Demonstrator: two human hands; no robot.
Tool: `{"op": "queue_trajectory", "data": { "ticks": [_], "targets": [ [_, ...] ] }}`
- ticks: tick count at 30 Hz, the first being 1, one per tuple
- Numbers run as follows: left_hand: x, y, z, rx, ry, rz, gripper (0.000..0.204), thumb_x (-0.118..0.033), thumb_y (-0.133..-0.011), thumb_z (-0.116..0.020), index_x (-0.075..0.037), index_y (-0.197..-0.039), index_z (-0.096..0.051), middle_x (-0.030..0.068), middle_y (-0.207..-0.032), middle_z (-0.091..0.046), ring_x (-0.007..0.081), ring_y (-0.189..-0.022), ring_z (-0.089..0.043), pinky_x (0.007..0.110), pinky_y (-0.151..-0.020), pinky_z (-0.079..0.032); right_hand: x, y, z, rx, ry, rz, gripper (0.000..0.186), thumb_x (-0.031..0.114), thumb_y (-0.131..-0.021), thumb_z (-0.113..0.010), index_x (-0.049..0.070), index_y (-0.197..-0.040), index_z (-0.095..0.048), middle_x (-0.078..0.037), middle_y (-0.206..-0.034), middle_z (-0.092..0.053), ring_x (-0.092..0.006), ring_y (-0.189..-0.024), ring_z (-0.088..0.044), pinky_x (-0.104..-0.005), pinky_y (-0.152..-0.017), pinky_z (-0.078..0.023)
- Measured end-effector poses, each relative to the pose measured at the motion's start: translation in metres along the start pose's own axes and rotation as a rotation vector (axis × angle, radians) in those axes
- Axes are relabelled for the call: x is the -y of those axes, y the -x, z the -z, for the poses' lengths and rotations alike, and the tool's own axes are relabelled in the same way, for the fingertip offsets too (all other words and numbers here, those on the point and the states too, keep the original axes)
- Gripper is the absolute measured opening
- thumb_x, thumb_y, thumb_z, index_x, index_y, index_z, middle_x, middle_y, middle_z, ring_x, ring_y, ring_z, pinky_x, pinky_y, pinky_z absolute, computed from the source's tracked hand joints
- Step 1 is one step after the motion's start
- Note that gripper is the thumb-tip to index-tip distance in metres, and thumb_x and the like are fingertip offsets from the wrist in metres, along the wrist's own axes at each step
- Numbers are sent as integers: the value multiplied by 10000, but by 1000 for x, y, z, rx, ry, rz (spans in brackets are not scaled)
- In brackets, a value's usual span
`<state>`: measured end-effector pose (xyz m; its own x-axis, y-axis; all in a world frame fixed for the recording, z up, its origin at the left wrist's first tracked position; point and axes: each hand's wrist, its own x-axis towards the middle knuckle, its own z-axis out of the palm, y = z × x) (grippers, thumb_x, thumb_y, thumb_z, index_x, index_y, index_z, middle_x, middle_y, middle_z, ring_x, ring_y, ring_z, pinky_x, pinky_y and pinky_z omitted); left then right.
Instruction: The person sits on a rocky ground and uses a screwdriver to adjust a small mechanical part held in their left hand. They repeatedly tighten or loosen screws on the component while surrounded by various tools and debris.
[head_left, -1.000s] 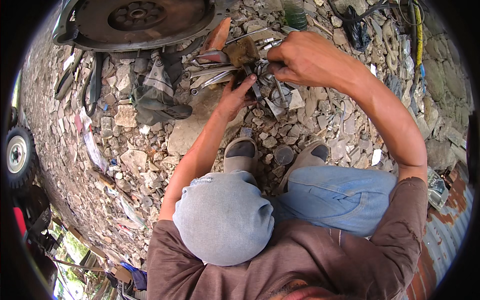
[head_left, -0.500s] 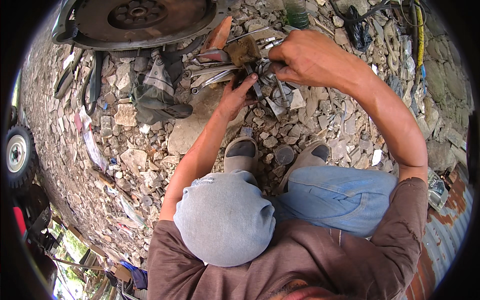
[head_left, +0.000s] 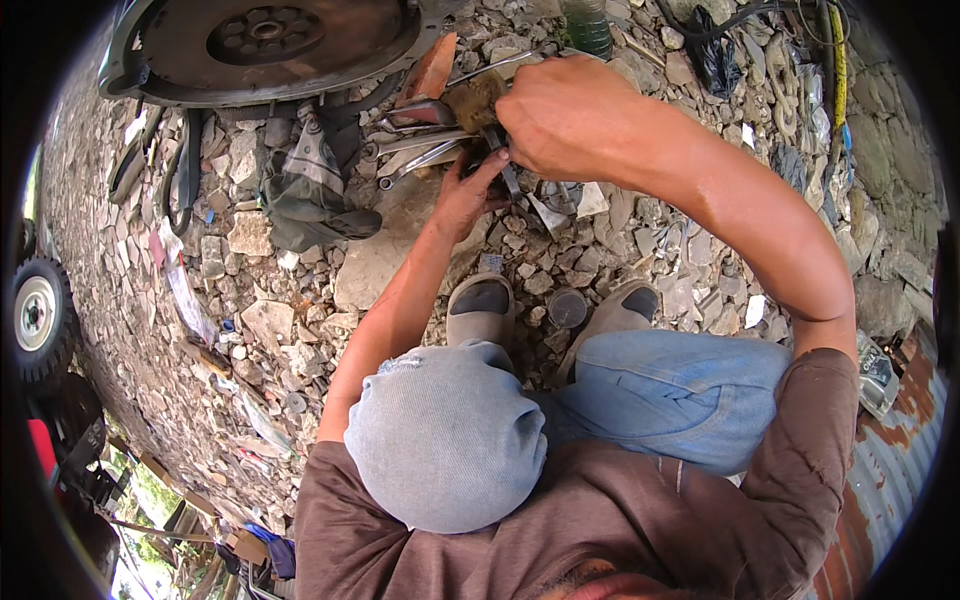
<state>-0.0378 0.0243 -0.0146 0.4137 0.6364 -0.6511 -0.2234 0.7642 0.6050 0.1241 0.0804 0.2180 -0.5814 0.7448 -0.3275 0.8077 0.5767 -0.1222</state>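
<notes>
My left hand point(head_left: 470, 190) grips a dark metal piece point(head_left: 510, 180) amid a heap of tools, its thumb pressed against the piece. Over the heap, my right hand point(head_left: 555, 120) is curled with its back to the camera, so whatever its fingers hold is hidden. Just beyond the hands lie a dirty tan block point(head_left: 470, 100), several steel wrenches point(head_left: 430, 155) and an orange-red piece point(head_left: 430, 70). A dull silver piece point(head_left: 546, 213) shows below my right hand.
A large flywheel assembly point(head_left: 270, 50) fills the upper left, with a grey rag point(head_left: 320, 210) below it. A green bottle point(head_left: 587, 27), black bag point(head_left: 718, 55) and yellow hose point(head_left: 838, 80) lie rightward. Stony rubble surrounds my feet; a wheel point(head_left: 38, 315) stands far left, rusty corrugated sheet point(head_left: 895, 475) lower right.
My right hand has shifted left, closer to the tan block and my left hand, now covering some silver tools that showed before. My left hand stays about in place.
</notes>
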Motion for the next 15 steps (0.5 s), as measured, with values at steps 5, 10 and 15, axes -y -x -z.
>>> {"op": "queue_trajectory", "data": {
  "ticks": [5, 10, 15],
  "targets": [
    [-2, -1, -2, -5, -33, -5, 737, -307, -975, -728, -56, -1541, -328, 172, -1256, -638, 313, -1045, -698, 489, -858, -619, -4, -3, -8, -122, 13, 17, 216, 170, -796, -650, -22, -810, -747, -237, -797, -718, -417, -807, -729, -495, -742, -596],
    [-2, -5, 4, 9, -54, 8, 631, -307, -980, -719, -33, -1471, -434, 156, -1210, -655, 290, -1014, -701, 481, -843, -623, 0, -10, -7, -12, 29, -12, 199, 163, -782, -649, -2, -803, -758, -225, -791, -722, -402, -796, -732, -485, -725, -600],
    [-3, -2, -2, 25, -45, -22, 563, -319, -980, -718, -24, -1409, -505, 121, -1157, -668, 258, -997, -702, 471, -830, -628, -9, -6, -8, -57, 97, 115, 180, 158, -749, -661, 3, -754, -752, -212, -741, -710, -396, -759, -725, -480, -696, -593]
  ]
}}
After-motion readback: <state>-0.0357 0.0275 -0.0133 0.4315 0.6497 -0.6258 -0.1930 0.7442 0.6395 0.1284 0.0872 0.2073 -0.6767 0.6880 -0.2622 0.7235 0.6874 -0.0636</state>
